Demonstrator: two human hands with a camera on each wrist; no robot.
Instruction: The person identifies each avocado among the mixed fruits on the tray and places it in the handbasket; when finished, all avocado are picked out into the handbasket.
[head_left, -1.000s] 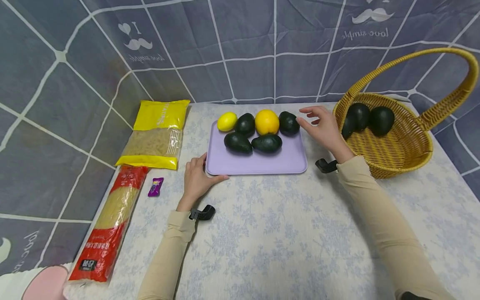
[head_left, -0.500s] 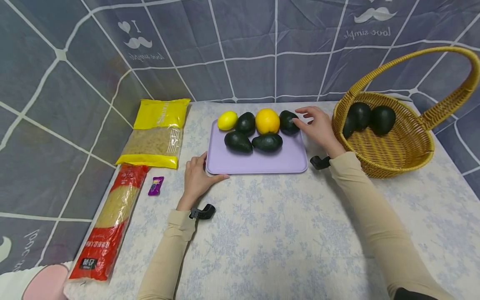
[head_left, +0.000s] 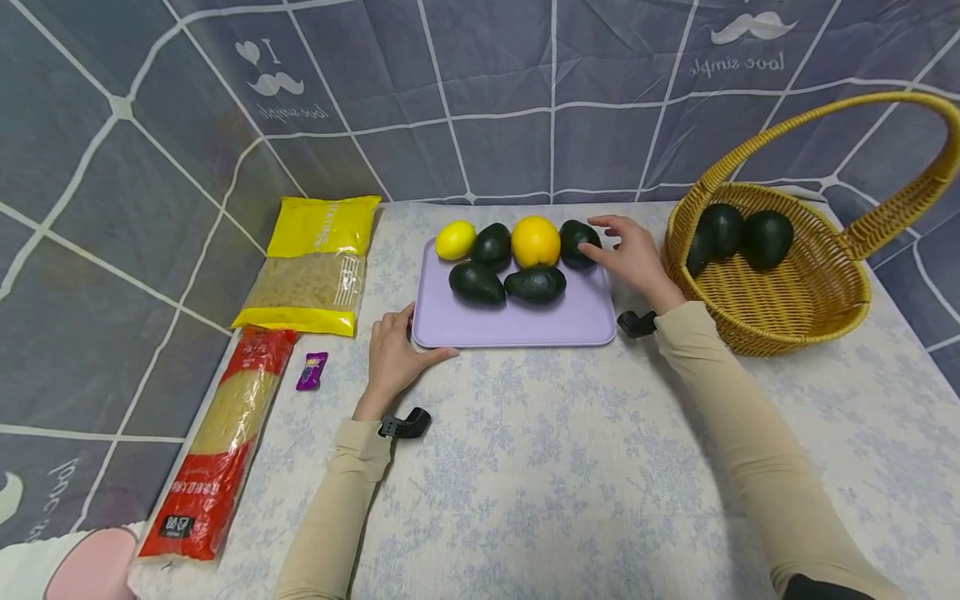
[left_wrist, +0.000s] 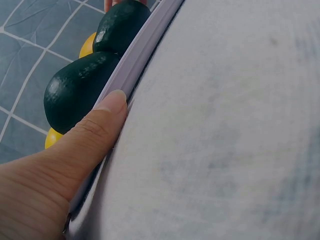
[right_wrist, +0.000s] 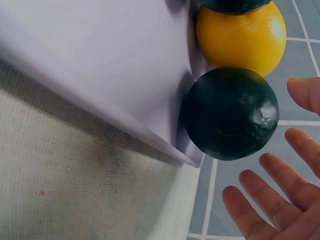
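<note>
A lilac tray (head_left: 525,327) holds a lemon (head_left: 454,240), an orange (head_left: 536,242) and several dark avocados. My left hand (head_left: 422,337) rests at the tray's front-left corner, its thumb (left_wrist: 85,140) lying straight along the rim (left_wrist: 140,55). My right hand (head_left: 600,240) is spread around the rightmost avocado (head_left: 576,242) at the tray's back right corner. In the right wrist view its fingers (right_wrist: 270,195) stand a little apart from that avocado (right_wrist: 230,112), beside the orange (right_wrist: 240,37).
A wicker basket (head_left: 795,308) with a tall handle stands at the right and holds two avocados (head_left: 738,235). At the left lie a yellow packet (head_left: 315,262), a red noodle packet (head_left: 221,442) and a small purple sweet (head_left: 312,372).
My right hand has moved left from beside the basket to the rightmost avocado on the tray. The left hand and the tray have stayed put.
</note>
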